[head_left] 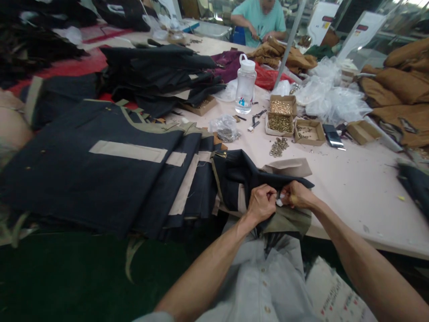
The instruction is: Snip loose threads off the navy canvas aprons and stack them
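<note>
At the table's front edge, a dark navy fabric piece (234,172) with beige and olive parts lies bunched before me. My left hand (263,202) has its fingers closed on the folded cloth. Close beside it, my right hand (295,195) pinches at the same piece. A small white item (279,202) shows between the two hands; its kind is too small to tell. Brass-coloured fittings (220,154) sit on the upper left corner of the piece. To the left lies an overlapping stack of navy fabric panels (80,179) with beige strips.
Small boxes of metal fittings (279,124), loose metal rings (279,146), a phone (333,136) and a water bottle (245,85) stand beyond my hands. Plastic bags (331,96) and brown garments (402,89) lie at right. Across the table, a person (259,22) handles cloth.
</note>
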A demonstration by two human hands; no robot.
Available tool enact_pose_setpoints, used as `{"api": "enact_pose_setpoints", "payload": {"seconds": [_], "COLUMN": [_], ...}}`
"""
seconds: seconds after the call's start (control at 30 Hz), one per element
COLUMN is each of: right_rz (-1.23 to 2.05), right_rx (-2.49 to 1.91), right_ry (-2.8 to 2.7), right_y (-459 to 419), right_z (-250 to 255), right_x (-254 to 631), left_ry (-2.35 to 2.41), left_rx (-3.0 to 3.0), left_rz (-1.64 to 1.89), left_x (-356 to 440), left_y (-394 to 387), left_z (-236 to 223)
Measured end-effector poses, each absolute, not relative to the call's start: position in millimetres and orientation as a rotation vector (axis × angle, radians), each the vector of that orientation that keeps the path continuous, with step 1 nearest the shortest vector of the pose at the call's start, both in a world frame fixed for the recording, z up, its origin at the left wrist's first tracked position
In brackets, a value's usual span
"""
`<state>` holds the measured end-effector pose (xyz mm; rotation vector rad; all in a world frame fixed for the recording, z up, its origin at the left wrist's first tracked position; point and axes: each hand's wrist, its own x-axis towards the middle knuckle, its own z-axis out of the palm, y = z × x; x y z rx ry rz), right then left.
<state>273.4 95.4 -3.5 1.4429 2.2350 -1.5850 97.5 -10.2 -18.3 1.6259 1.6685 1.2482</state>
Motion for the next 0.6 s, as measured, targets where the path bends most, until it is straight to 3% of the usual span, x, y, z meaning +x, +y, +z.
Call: {"api": "enact_pose_setpoints", "payload": {"seconds": [0.2,0.47,0.6], "right_rz": [-1.210,-1.293,-1.195], "right_rx": [1.526,1.529,1.472], "right_ry": [2.287,2.346,2.807], "right_y": [111,108,65], "right_z": [-16,-21,-19], "right_x": [267,274,284], "left_ry": [1.652,1.689,1.709], "left_rx": [1.612,1.694,1.735], "left_rz": [1.237,1.187,1.212], "left_x": [98,98,97], "left_y": [-9,-10,-12], "left_z": [-21,-19,-19]}}
